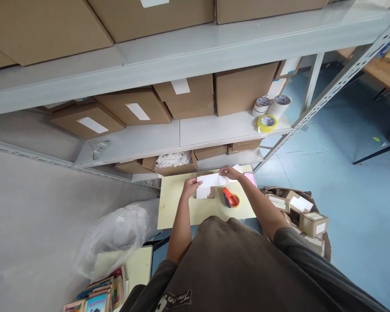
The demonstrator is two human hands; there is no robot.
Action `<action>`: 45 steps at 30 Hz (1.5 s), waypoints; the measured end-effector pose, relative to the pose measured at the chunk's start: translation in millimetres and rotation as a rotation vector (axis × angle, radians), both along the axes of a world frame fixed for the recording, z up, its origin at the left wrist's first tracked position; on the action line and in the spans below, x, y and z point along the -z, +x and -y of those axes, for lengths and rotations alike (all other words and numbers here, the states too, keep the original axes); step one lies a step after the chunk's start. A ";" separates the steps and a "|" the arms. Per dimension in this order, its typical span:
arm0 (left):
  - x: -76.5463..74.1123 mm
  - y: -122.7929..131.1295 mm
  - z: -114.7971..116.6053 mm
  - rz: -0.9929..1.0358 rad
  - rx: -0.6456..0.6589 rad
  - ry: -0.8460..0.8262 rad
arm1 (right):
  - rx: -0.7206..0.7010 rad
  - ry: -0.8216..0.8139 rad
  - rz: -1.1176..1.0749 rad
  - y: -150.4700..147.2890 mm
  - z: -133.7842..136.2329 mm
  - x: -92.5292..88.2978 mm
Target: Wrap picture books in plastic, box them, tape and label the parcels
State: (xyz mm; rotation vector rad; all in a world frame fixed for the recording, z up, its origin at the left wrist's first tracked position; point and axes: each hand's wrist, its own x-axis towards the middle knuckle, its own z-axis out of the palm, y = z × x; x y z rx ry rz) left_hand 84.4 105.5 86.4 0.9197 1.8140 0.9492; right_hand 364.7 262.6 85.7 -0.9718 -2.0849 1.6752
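A strip of white paper (209, 180), perhaps labels, is held between both hands above the pale yellow table (173, 206). My left hand (191, 186) pinches its left end, fingers closed. Its other end is pinched by my right hand (230, 172), beyond which a bit more white paper shows. Below the strip lies a small brown cardboard box (211, 193), partly covered by white paper. An orange and blue tape dispenser (230, 198) with yellowish tape rests to the right of the box. Near my right forearm is a phone with a pink screen (250, 178).
Grey metal shelving (143, 141) with cardboard boxes (247, 89) and tape rolls (267, 123) rises behind the table. A box of white items (173, 160) sits low. Packed small boxes (313, 224) fill a large carton at right. Plastic wrap (120, 229) and books (97, 299) are at left.
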 end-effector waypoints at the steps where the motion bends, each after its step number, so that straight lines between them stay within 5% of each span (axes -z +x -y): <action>1: 0.0 0.8 1.1 0.067 0.000 0.020 | 0.018 0.010 -0.015 2.2 0.5 0.6; 5: -3.0 6.2 2.6 0.261 -0.027 0.065 | 0.076 0.012 -0.050 11.5 2.1 2.3; 12: -8.9 16.8 -7.6 0.230 -0.111 0.155 | 0.006 0.125 0.123 21.5 1.3 11.3; 19: -5.1 4.8 1.7 0.207 -0.351 0.192 | 0.272 0.307 0.241 38.5 1.0 39.4; 23: -0.4 10.4 13.8 0.239 -0.343 0.182 | 0.309 0.300 0.253 38.9 12.4 49.1; 32: -0.6 7.7 18.2 0.294 -0.204 0.233 | -0.043 0.382 0.273 -10.8 39.2 25.4; 40: -5.2 6.6 10.6 0.323 -0.388 0.203 | 0.246 0.514 0.673 -13.5 81.5 29.7; 45: -7.7 9.8 11.9 0.376 -0.308 0.191 | 0.302 0.598 0.680 -28.9 92.5 30.6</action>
